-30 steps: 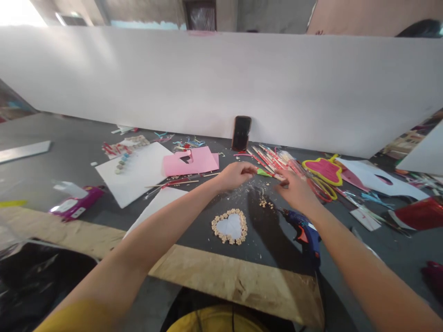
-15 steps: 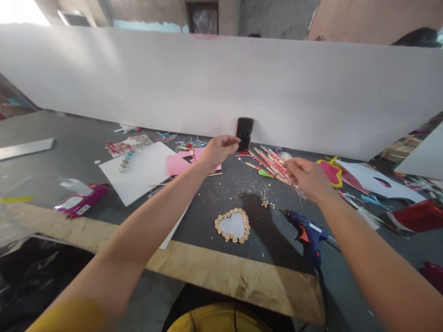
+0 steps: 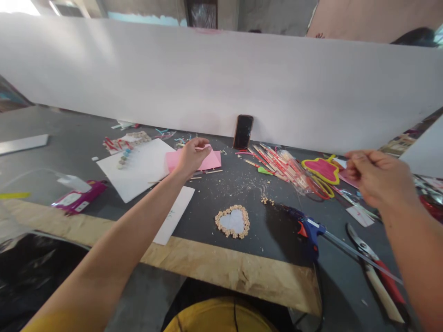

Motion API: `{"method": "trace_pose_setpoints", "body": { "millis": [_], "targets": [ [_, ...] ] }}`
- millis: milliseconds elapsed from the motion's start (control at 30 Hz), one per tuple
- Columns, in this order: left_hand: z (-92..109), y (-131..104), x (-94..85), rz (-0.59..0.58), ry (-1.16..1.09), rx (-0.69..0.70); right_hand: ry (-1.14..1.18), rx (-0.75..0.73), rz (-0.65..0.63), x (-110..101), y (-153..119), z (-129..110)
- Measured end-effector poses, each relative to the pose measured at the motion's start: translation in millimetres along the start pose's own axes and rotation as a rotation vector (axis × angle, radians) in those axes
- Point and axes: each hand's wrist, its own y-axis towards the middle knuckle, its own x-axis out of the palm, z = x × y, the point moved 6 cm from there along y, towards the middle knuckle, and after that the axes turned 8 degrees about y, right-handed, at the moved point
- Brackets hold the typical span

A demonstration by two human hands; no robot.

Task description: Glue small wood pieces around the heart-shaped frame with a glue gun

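Both hands spread over a craft table. The left hand [image 3: 194, 157] hung in front of the pink card [image 3: 212, 160], palm inward and fingers curled, thumb close to the fingertips; whether it gripped or touched anything could not be told. The right hand [image 3: 384, 177] was raised at the far side, near the yellow-edged pink shape [image 3: 321, 170], with its thumb and fingers drawn together as if to pinch something fine; any thing between them was too small to make out.

The beaded heart [image 3: 235, 222] lay flat on the dark table [image 3: 207, 198], between the forearms and near the tan edge strip [image 3: 221, 258]. This central spot presumably kept it within reach of either hand; the beads rimmed its white paper, leaving the middle open to view. To its right, the blue glue gun [image 3: 311, 233] rested with its nozzle towards a few loose beads [image 3: 266, 200] and a clear glue stick protruding from its back, a position that probably kept the hot tip off the heart.

The pruning shears [image 3: 375, 272] lay under the right forearm, apparently parked for that hand. Red-marked sticks [image 3: 272, 162] were bunched farther back, seemingly as stock set aside. The phone [image 3: 243, 132] stood nearly upright, apparently propped by the white board [image 3: 221, 83].
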Motion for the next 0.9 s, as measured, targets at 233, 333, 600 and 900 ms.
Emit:
{"method": "trace_pose_setpoints", "body": {
  "millis": [233, 333, 600, 900],
  "targets": [
    [46.5, -14.9, 47.5, -0.317, -0.154, 0.138, 0.281, 0.014, -0.144, 24.0, -11.8, -50.2],
    [90.2, -37.1, 98.8, -0.517, -0.266, 0.248, 0.36, -0.064, -0.22, 51.9, -13.0, -85.1],
    [87.4, -39.4, 172.1, -0.656, -0.54, -0.012, 0.235, -0.193, -0.22, 96.7, -16.6, -110.0],
    [89.7, -51.8, 147.7, -0.614, -0.692, -0.129, -0.146, -0.164, -0.352, 198.9, -75.2, -46.3]
  ]
}}
